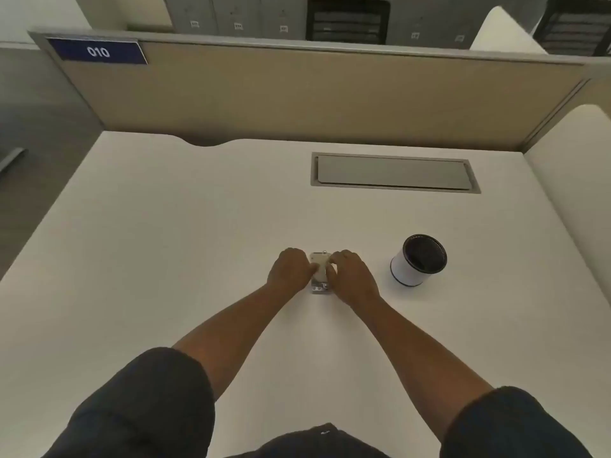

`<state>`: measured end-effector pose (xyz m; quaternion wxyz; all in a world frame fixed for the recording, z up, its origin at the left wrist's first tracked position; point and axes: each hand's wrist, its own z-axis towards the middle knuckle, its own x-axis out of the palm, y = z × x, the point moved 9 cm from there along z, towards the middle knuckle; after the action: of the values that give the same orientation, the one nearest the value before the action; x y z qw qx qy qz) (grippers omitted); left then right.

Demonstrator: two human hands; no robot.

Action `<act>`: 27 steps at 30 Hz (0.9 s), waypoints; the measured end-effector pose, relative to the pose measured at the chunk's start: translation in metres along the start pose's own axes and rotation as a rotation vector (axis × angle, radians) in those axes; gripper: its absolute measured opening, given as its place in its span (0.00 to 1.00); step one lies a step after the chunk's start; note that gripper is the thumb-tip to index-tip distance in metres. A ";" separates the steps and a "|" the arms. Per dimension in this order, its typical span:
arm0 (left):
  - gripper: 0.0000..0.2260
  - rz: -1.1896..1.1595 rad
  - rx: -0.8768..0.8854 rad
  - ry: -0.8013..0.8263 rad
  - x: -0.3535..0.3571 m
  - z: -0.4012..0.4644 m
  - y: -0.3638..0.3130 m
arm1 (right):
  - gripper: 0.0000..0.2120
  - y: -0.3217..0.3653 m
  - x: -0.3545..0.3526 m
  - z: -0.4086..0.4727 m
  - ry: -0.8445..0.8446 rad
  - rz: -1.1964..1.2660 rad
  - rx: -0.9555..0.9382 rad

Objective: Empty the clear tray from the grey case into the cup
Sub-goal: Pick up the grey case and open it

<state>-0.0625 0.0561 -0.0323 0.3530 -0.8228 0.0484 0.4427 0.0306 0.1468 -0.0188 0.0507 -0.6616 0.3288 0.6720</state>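
A small grey case lies flat on the white desk, its long side running away from me. My left hand grips its left edge and my right hand grips its right edge, fingers curled onto the top. Small metal fittings show at the case's near end and far end. I cannot see a clear tray; the hands hide the case's sides. A white cup with a dark inside stands upright to the right of my right hand, apart from it.
A grey cable hatch is set flush in the desk behind the cup. A tan partition with a blue "010" label walls off the far edge. A white side panel bounds the right.
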 end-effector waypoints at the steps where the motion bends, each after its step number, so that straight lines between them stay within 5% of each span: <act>1: 0.18 -0.036 -0.023 0.006 0.004 0.001 0.003 | 0.11 -0.002 0.004 0.000 0.026 0.026 0.014; 8: 0.23 -0.169 -0.141 0.058 0.019 0.002 0.009 | 0.10 -0.008 0.015 0.000 0.046 0.127 0.065; 19: 0.13 -0.591 -0.275 -0.003 0.026 -0.009 0.020 | 0.13 -0.005 0.010 -0.006 -0.014 0.279 0.048; 27: 0.18 -0.943 -0.295 -0.049 0.014 -0.041 0.019 | 0.11 0.002 -0.006 -0.025 -0.031 0.603 0.183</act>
<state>-0.0334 0.0197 -0.0386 0.3958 -0.7856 -0.4007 0.2560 0.0519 0.1350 -0.0102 -0.0864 -0.5167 0.5684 0.6344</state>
